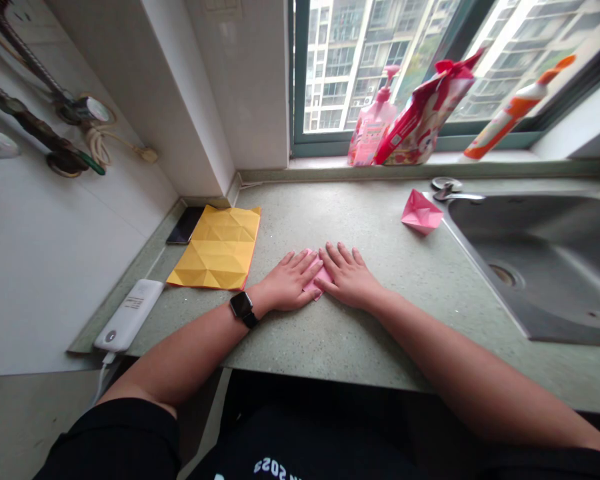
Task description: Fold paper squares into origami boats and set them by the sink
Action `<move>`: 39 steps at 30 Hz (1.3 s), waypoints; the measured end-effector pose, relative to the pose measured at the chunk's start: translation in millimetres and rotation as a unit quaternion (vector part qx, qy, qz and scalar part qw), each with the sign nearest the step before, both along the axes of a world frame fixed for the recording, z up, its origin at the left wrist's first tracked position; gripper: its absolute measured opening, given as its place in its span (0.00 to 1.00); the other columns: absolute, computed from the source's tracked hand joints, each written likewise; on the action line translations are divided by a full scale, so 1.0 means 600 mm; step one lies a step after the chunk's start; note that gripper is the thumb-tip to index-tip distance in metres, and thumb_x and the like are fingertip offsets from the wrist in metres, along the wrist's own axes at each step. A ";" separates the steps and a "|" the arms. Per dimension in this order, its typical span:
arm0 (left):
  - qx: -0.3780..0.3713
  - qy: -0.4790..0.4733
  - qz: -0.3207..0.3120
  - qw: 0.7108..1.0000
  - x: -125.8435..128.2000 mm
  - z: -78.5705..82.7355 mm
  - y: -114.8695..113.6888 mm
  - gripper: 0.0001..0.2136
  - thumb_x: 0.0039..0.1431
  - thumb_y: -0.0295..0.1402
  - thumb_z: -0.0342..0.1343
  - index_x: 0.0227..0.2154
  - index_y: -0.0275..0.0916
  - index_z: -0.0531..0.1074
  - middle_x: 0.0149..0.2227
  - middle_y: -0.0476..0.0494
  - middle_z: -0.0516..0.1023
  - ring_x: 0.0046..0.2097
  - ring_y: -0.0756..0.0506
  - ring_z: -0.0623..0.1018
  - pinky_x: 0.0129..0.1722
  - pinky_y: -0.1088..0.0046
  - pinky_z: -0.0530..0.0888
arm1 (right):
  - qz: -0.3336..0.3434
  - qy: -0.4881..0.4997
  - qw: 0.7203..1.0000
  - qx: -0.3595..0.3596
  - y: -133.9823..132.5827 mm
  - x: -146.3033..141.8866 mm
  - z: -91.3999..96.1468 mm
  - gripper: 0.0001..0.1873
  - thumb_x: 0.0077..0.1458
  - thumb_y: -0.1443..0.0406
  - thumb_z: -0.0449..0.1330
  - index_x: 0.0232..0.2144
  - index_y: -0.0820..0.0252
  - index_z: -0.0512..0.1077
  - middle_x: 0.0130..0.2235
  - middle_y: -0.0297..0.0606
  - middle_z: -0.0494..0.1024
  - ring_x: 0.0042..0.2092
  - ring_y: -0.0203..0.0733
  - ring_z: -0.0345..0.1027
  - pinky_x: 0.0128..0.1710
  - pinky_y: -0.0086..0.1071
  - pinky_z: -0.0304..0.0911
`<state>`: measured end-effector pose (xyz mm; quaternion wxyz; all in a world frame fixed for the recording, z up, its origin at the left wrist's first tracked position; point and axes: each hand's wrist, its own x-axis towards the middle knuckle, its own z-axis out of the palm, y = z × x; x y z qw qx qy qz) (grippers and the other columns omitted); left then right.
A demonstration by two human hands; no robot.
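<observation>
A small piece of pink folded paper (317, 281) lies flat on the counter, mostly covered by my hands. My left hand (291, 281) rests on its left part, palm down, fingers stretched out. Over its right part lies my right hand (349, 275), also palm down with the fingers spread. Both hands press the paper against the counter, and neither grips anything. To the left is a stack of creased yellow paper (219, 247) with an orange edge below. A folded pink paper shape (422, 212) stands near the sink, away from my hands.
The green speckled counter (300, 347) holds a white power bank (130, 315) with a cable and a dark phone (185, 225) at left. At right is a steel sink (545, 267) with a faucet (455, 192). A pink pump bottle (374, 127), red bag (425, 113) and orange-white bottle (513, 113) line the windowsill.
</observation>
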<state>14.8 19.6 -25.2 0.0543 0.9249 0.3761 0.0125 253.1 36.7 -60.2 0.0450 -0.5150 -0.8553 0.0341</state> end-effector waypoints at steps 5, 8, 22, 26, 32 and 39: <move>-0.011 0.001 0.005 1.000 -0.001 0.000 0.004 0.38 0.80 0.54 0.38 0.81 0.34 0.46 0.82 0.33 0.47 0.83 0.37 0.46 0.80 0.52 0.45 | -0.010 -0.013 1.000 0.003 -0.001 -0.002 0.004 0.47 0.72 0.39 0.45 0.81 0.56 0.52 0.82 0.50 0.50 0.81 0.68 0.38 0.78 0.66 0.39; -0.007 -0.005 0.022 1.000 -0.005 -0.001 0.005 0.34 0.82 0.48 0.33 0.81 0.32 0.45 0.81 0.32 0.50 0.83 0.39 0.47 0.80 0.52 0.47 | -0.004 -0.016 1.000 0.004 -0.001 0.001 0.005 0.46 0.73 0.40 0.44 0.81 0.56 0.51 0.81 0.50 0.50 0.81 0.67 0.39 0.78 0.66 0.39; 0.018 -0.089 0.096 0.991 -0.025 -0.001 0.001 0.29 0.79 0.37 0.43 0.78 0.37 0.55 0.79 0.31 0.59 0.81 0.34 0.56 0.79 0.43 0.53 | 0.006 0.038 0.999 -0.010 0.006 0.023 0.024 0.42 0.73 0.44 0.52 0.80 0.53 0.56 0.79 0.48 0.59 0.80 0.66 0.47 0.77 0.65 0.48; 0.025 -0.212 0.002 0.977 -0.038 0.023 0.002 0.19 0.77 0.31 0.48 0.65 0.41 0.73 0.70 0.35 0.74 0.72 0.39 0.71 0.73 0.53 0.69 | 0.104 0.162 0.981 0.038 0.005 0.037 0.054 0.29 0.75 0.53 0.55 0.71 0.54 0.72 0.69 0.47 0.77 0.72 0.56 0.66 0.72 0.55 0.62; -0.013 -0.219 -0.079 0.973 -0.049 0.036 -0.001 0.12 0.72 0.43 0.64 0.50 0.43 0.79 0.57 0.39 0.83 0.57 0.38 0.81 0.59 0.57 0.78 | 0.190 0.206 0.960 0.025 -0.012 0.035 0.079 0.18 0.75 0.58 0.58 0.59 0.48 0.81 0.57 0.42 0.85 0.58 0.51 0.77 0.61 0.51 0.73; 0.003 -0.217 -0.064 0.974 -0.044 0.032 0.002 0.08 0.76 0.34 0.56 0.44 0.41 0.80 0.49 0.41 0.84 0.47 0.43 0.83 0.49 0.66 0.78 | 0.218 0.191 0.957 -0.018 -0.007 0.038 0.075 0.18 0.67 0.54 0.68 0.57 0.48 0.83 0.55 0.42 0.86 0.56 0.51 0.78 0.59 0.50 0.73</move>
